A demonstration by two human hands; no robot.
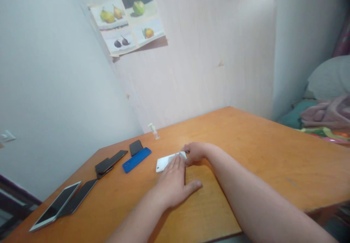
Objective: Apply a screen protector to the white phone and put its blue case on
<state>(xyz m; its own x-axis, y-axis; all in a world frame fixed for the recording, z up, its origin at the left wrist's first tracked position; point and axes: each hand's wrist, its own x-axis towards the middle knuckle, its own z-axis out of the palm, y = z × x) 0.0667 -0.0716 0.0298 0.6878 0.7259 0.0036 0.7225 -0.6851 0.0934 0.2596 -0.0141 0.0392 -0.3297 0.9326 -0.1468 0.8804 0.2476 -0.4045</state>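
A white smartphone point(163, 163) lies back side up on the orange-brown table point(262, 170). My left hand point(173, 184) rests on it with the fingers stretched flat over its right half and the thumb spread out to the right. Under those fingertips is a greyish patch; whether it is shadow or a thin wipe I cannot make out. At the phone's right end, my right hand point(195, 153) has its fingers curled round the edge, partly hiding that end.
Left of the phone lie a blue smartphone point(136, 160), a dark phone point(136, 148), several black devices point(113, 161) and a white-framed tablet point(56, 206). A clear pump bottle point(154, 131) stands by the wall. Bedding point(328, 112) is beyond the table's right edge.
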